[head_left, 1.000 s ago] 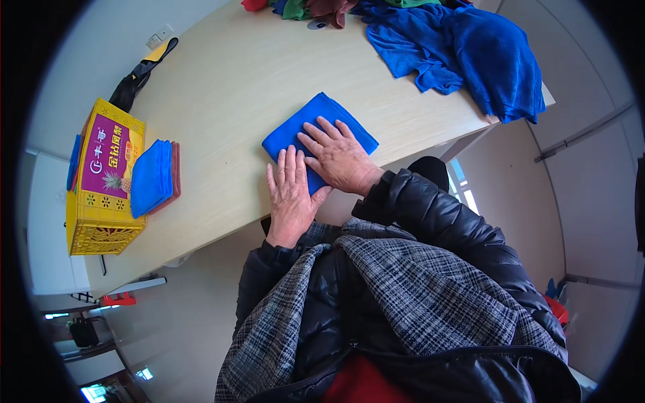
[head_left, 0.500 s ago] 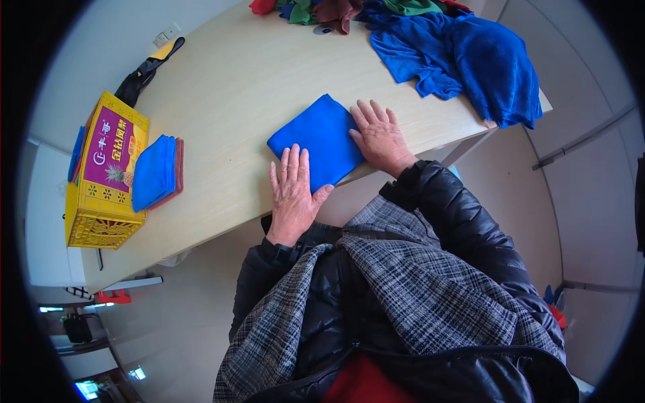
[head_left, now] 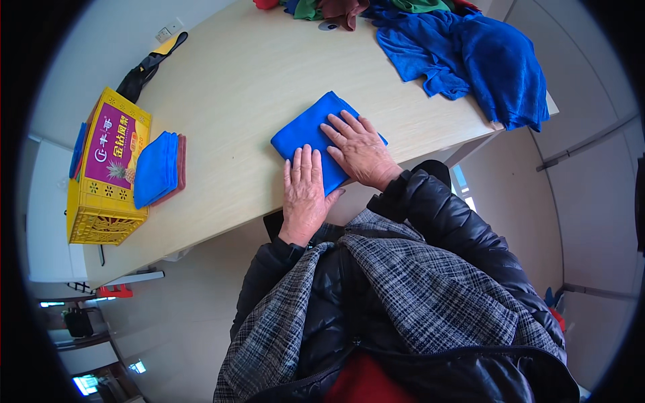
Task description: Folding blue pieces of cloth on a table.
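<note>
A folded blue cloth (head_left: pixel 310 127) lies flat near the front edge of the table. My left hand (head_left: pixel 306 195) rests on its lower left part, fingers stretched out and lying flat. On the right part of the cloth lies my right hand (head_left: pixel 361 151), palm down with the fingers spread. Neither hand grips anything. The parts of the cloth beneath both palms are hidden.
At the left stands a yellow plastic crate (head_left: pixel 107 221), with folded blue cloths (head_left: pixel 156 168) and reddish-brown ones (head_left: pixel 180 164) beside it. A rumpled blue cloth pile (head_left: pixel 500 70) hangs over the table's right corner. Red, green and brown cloths (head_left: pixel 342 10) lie at the far edge.
My right hand has slid left from the cloth's right edge onto its middle. My left hand stays flat on the cloth, shifted only slightly. The whole view has moved a little.
</note>
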Action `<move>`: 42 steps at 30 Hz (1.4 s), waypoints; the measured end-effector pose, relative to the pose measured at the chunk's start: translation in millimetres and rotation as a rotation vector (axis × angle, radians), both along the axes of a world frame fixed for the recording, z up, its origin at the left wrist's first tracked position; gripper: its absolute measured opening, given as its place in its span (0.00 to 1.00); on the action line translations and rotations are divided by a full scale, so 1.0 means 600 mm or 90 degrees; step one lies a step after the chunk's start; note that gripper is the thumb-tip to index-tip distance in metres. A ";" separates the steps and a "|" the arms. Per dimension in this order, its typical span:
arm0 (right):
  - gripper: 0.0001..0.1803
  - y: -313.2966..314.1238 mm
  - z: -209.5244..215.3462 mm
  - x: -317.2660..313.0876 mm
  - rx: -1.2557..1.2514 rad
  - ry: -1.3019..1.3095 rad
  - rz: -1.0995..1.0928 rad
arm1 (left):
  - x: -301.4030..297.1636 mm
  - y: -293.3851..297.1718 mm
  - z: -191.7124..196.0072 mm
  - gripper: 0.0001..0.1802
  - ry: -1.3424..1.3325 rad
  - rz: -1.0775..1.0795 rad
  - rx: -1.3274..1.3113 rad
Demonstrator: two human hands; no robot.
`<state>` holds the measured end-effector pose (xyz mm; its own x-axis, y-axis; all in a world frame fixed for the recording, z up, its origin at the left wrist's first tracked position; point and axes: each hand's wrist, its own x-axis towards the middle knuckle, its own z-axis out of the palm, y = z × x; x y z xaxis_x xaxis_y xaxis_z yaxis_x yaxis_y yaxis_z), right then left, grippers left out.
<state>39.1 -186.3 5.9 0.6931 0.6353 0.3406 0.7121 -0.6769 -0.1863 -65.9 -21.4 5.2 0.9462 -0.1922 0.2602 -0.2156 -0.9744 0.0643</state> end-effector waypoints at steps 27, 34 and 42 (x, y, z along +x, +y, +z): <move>0.30 0.017 -0.013 0.049 0.022 0.007 0.008 | 0.008 0.034 0.002 0.29 -0.078 -0.200 -0.020; 0.31 0.038 0.024 0.048 -0.074 -0.017 0.003 | 0.018 0.061 0.027 0.32 -0.073 -0.149 -0.106; 0.31 0.083 0.017 0.064 -0.065 0.041 0.060 | 0.072 0.080 -0.003 0.41 -0.033 0.033 -0.027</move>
<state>77.6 -136.7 16.1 0.6476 0.7272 0.2276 0.7617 -0.6259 -0.1676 -22.6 26.4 3.2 0.9399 -0.1312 0.3153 -0.1690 -0.9810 0.0957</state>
